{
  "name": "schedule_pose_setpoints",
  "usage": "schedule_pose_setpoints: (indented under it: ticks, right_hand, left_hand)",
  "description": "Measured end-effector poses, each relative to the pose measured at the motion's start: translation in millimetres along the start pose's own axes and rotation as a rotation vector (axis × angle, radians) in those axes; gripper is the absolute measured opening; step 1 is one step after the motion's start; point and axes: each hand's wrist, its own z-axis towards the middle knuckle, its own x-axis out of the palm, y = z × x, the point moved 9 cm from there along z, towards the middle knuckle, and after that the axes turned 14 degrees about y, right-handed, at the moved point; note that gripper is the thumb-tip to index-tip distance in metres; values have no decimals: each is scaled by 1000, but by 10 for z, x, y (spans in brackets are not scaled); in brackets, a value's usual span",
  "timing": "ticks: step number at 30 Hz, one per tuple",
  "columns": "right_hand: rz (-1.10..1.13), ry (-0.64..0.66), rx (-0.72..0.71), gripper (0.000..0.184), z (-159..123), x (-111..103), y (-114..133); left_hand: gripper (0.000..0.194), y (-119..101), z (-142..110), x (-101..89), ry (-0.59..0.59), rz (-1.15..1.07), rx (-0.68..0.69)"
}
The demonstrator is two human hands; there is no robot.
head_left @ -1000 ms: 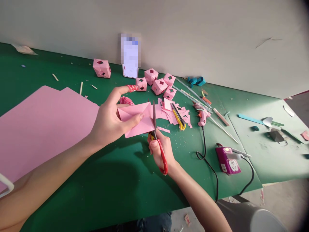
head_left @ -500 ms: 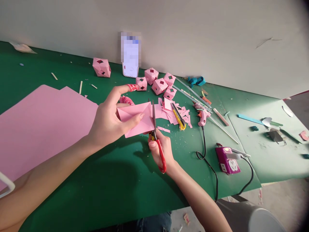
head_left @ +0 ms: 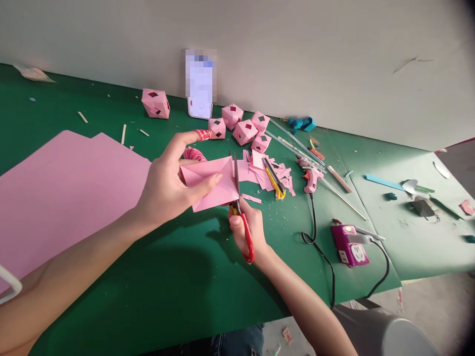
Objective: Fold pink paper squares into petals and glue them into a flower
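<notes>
Scissors (head_left: 248, 238) gripped by right hand (head_left: 257, 223), folded paper (head_left: 224, 192) pinched by left hand (head_left: 163, 190). Paper best held taut, thumb (head_left: 207, 188) clear of blades (head_left: 236, 181).

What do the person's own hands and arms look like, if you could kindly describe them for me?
Both are bare, with no gloves. The left hand has a red wrap with white markings around the end of one finger. The right hand shows no wrap, ring or band. No sleeve or watch shows on either forearm.
</notes>
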Motion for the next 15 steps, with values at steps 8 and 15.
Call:
schedule_pose_setpoints:
  ticks: [8, 15]
  right_hand:
    - [32, -16, -40, 87, 6, -4, 11]
    - [-4, -27, -40, 91, 15, -8, -23]
  left_hand:
    - [64, 20, 1, -11, -10, -5, -6]
    - [61, -20, 16, -22, -6, -16, 2]
